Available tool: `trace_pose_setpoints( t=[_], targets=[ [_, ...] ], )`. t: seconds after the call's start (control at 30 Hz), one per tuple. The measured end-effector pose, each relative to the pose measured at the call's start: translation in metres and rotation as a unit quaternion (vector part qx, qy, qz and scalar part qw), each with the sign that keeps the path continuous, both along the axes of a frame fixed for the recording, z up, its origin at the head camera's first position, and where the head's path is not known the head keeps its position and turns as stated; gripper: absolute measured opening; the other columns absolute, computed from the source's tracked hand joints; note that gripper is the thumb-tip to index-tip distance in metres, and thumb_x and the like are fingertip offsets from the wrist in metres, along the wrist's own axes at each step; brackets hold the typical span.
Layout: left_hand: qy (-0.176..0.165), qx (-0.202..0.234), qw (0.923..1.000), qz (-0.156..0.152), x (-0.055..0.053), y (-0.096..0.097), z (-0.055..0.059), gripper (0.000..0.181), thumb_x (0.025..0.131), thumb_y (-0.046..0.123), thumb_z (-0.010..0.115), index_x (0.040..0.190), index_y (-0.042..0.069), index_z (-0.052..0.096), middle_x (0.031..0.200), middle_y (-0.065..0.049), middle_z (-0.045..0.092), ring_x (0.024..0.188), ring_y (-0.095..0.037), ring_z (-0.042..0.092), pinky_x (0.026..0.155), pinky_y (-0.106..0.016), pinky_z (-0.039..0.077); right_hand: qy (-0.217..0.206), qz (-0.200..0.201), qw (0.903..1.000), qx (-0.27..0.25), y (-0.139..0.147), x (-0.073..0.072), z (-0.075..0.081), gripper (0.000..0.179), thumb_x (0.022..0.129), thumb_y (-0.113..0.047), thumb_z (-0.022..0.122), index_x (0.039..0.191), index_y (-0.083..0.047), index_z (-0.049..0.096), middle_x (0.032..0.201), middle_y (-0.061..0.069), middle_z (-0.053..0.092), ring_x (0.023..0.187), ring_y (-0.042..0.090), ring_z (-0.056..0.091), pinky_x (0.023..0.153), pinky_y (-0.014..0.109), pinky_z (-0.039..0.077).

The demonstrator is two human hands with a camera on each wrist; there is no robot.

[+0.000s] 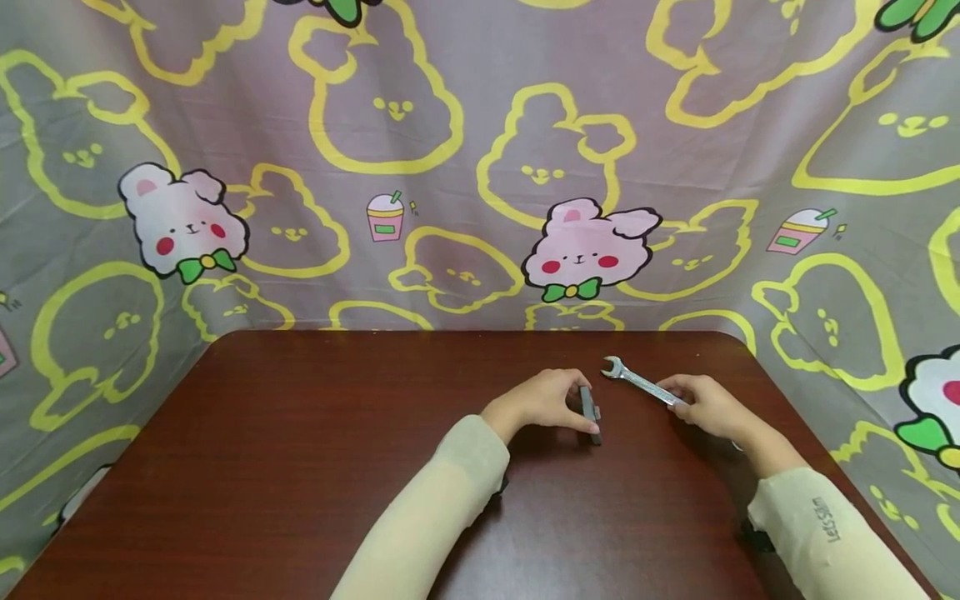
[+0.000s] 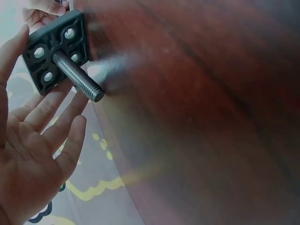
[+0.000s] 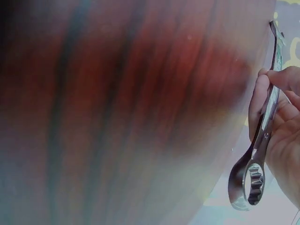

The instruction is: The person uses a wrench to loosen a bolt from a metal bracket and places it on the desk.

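Observation:
My left hand (image 1: 540,400) holds a dark square plate (image 2: 52,41) on edge by its rim, between thumb and fingers, above the table. The plate has several holes, and a threaded metal stud (image 2: 78,78) sticks out of its middle, towards the palm side in the left wrist view. To the right, my right hand (image 1: 708,407) grips a shiny combination wrench (image 1: 637,382) around mid-shank. The wrench's open jaw end points towards the far left, near the plate. Its toothed ring end (image 3: 237,182) shows below the fingers in the right wrist view.
A dark reddish-brown wooden table (image 1: 300,467) with rounded far corners lies under both hands. Patterned cloth (image 1: 450,183) with rabbit figures hangs behind the table and along its sides.

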State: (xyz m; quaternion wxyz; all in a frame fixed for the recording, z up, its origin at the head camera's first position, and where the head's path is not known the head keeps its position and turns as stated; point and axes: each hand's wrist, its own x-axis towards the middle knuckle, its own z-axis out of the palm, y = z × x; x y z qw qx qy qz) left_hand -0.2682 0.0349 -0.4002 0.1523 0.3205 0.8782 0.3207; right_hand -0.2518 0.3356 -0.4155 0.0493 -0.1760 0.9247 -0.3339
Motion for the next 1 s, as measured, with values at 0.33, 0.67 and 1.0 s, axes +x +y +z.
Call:
trace_pose_setpoints(
  t=[0.33, 0.67, 1.0],
  targets=[
    [0.008, -0.008, 0.9998, -0.019, -0.001, 0.001, 0.000, 0.067, 0.078, 0.036, 0.084, 0.132, 0.009, 0.056, 0.113, -0.002, 0.069, 0.107, -0.014, 0.065, 0.088, -0.017, 0.048, 0.005, -0.006, 0.9999, -0.010, -0.004, 0.000, 0.000, 0.031, 0.087, 0.010, 0.058, 0.117, 0.012, 0.061, 0.083, 0.012, 0.065, 0.059, 0.005, 0.048, 0.051, 0.022, 0.044],
    [0.052, -0.016, 0.9983, -0.020, 0.005, -0.018, 0.001, 0.066, 0.075, 0.037, 0.086, 0.129, 0.012, 0.060, 0.102, 0.003, 0.069, 0.094, -0.009, 0.063, 0.081, -0.017, 0.049, 0.016, -0.016, 0.9989, -0.040, -0.010, 0.003, 0.002, 0.026, 0.088, 0.008, 0.061, 0.114, 0.010, 0.063, 0.079, 0.011, 0.063, 0.056, 0.005, 0.049, 0.048, 0.024, 0.046],
    [0.089, 0.000, 0.9960, 0.002, 0.017, -0.043, 0.023, 0.067, 0.073, 0.039, 0.087, 0.129, 0.013, 0.060, 0.098, 0.007, 0.069, 0.093, -0.011, 0.065, 0.082, -0.017, 0.050, 0.028, -0.039, 0.9964, -0.070, -0.026, 0.010, 0.010, 0.023, 0.090, -0.003, 0.068, 0.109, 0.008, 0.066, 0.075, 0.007, 0.062, 0.054, 0.005, 0.049, 0.047, 0.024, 0.046]
  ],
)
